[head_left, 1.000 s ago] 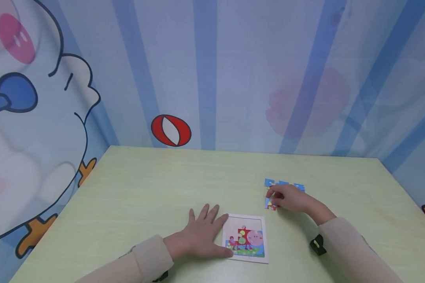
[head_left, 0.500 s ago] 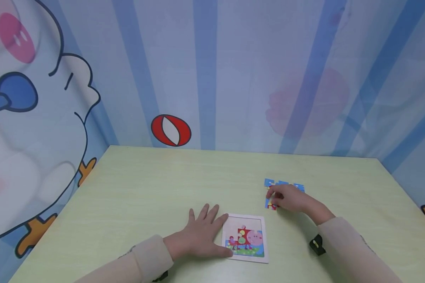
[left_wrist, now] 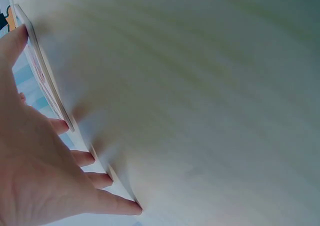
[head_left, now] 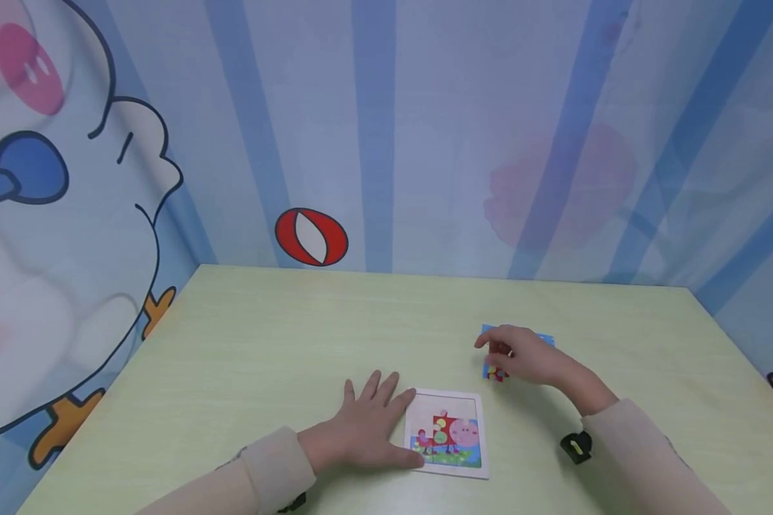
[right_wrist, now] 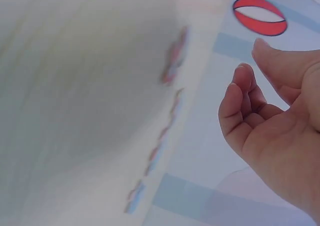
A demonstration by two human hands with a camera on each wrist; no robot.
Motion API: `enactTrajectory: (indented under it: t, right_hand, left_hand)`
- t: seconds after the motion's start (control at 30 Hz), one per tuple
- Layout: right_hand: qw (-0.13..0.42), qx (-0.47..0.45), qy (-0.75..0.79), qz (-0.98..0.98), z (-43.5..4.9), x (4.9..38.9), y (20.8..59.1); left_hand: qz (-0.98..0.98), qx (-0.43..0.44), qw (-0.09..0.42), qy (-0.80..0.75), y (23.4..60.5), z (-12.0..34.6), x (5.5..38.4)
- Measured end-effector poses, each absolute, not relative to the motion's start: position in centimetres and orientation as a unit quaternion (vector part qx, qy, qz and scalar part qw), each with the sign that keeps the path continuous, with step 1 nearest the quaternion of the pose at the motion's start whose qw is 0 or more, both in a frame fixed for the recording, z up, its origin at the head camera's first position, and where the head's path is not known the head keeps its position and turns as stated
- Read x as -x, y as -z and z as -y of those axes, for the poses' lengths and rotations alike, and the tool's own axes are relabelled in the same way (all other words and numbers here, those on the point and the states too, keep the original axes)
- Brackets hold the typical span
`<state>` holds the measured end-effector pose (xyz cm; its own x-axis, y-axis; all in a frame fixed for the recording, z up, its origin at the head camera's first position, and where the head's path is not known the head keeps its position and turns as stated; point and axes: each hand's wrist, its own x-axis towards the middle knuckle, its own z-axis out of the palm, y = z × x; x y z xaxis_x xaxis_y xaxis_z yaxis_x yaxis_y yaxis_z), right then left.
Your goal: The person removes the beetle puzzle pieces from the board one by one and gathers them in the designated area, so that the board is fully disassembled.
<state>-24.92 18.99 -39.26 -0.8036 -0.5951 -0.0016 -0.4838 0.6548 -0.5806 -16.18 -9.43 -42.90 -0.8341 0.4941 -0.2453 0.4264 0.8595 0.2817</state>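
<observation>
My left hand (head_left: 366, 429) lies with its fingers spread on the table, at the left side of a white-framed jigsaw puzzle tray (head_left: 482, 440). Its thumb and index finger touch the tray's rim, as the left wrist view also shows at the tray edge (left_wrist: 47, 71). The tray's lower part bears joined pieces picturing a pig in red; bare backing shows above. Over loose jigsaw pieces (head_left: 496, 373) hovers my right hand (head_left: 530, 355), fingers loosely bent. In the right wrist view, nothing sits between its fingers and thumb. That hand covers some of the pieces.
The pale table (head_left: 309, 322) extends beyond both hands. A striped blue cloth backdrop (head_left: 425, 143) with cartoon prints stands behind its far edge and at the sides. In the right wrist view, the loose pieces (right_wrist: 159, 148) appear blurred and edge-on.
My right hand has risen slightly off the loose pieces and its index finger has straightened outward to the left. The left hand and the tray have stayed still.
</observation>
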Motion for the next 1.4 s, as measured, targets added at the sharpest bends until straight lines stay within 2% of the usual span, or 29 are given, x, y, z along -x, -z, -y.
enactTrajectory:
  t: [0.23,0.53,0.93,1.23,1.4]
  right_hand:
    - [0.102,0.328,0.31,-0.887,-17.8,23.4,38.1]
    - [0.111,0.348,0.315,-0.876,-16.3,22.0,38.6]
    - [0.197,0.34,0.324,-0.861,-14.6,20.7,40.0]
    - [0.237,0.31,0.313,-0.866,-14.0,20.1,40.4]
    - [0.239,0.313,0.297,-0.87,-13.8,20.0,40.5]
  left_hand:
    - [-0.951,-0.238,0.164,-0.11,42.9,9.4,16.2]
    - [-0.953,-0.236,0.16,-0.105,43.0,9.4,16.4]
    - [-0.952,-0.24,0.159,-0.108,43.0,9.5,16.3]
    - [-0.95,-0.243,0.16,-0.112,43.1,9.5,16.4]
    - [-0.951,-0.241,0.163,-0.108,43.0,9.5,16.4]
